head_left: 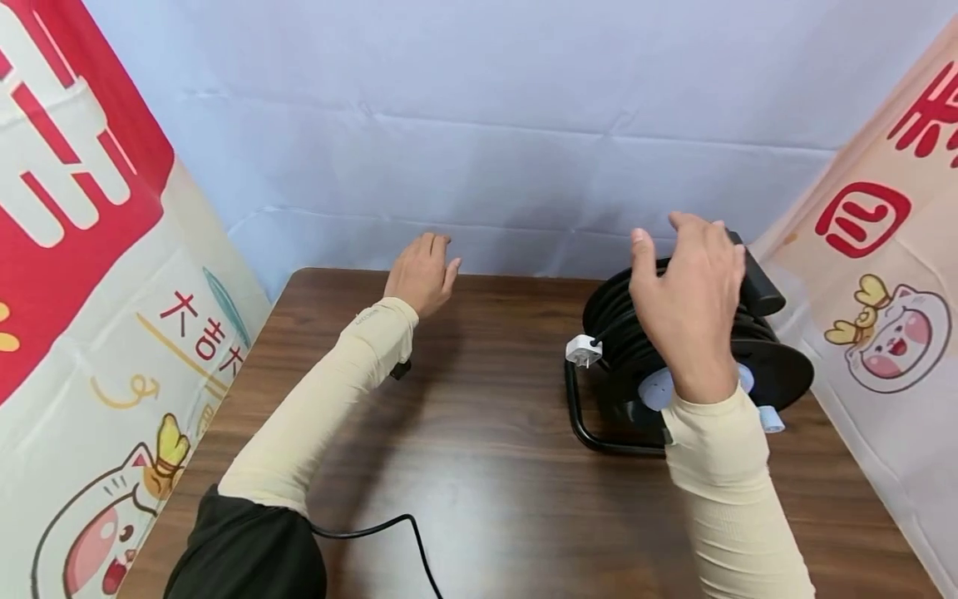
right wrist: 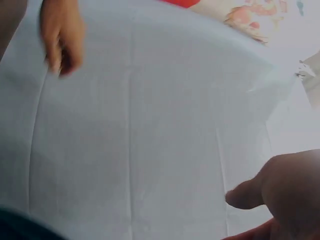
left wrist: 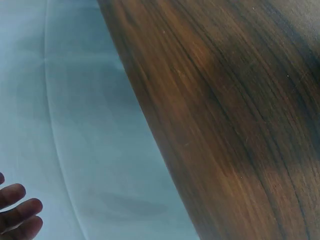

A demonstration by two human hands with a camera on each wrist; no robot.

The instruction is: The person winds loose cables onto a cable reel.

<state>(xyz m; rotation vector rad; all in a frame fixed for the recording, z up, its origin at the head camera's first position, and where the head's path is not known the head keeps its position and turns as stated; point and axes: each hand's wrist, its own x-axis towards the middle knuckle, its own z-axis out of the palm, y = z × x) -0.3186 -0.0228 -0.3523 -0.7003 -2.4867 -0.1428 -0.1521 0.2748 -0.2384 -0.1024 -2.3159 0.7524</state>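
Observation:
An extension cable reel (head_left: pixel 624 320) with black cable wound on it stands at the right of the table on a black tube frame. Its white plug (head_left: pixel 584 350) hangs at the reel's left side. My right hand (head_left: pixel 688 308) is raised over the reel, thumb apart from the fingers, and hides part of it. Nothing is in its grasp. Near the table's back edge my left hand (head_left: pixel 423 273) hovers with loosely bent fingers and holds nothing. Its fingertips (left wrist: pixel 30 227) show in the left wrist view. The right wrist view catches the right thumb (right wrist: pixel 245 195) and the left hand (right wrist: pixel 62 37).
The brown wooden table (head_left: pixel 464 416) ends at a pale cloth backdrop (head_left: pixel 486 125). Printed banners (head_left: pixel 202 249) line both sides. A thin black cord (head_left: pixel 374 527) lies at the front beside the left sleeve. A black handle (head_left: pixel 759 283) sticks up behind the right hand.

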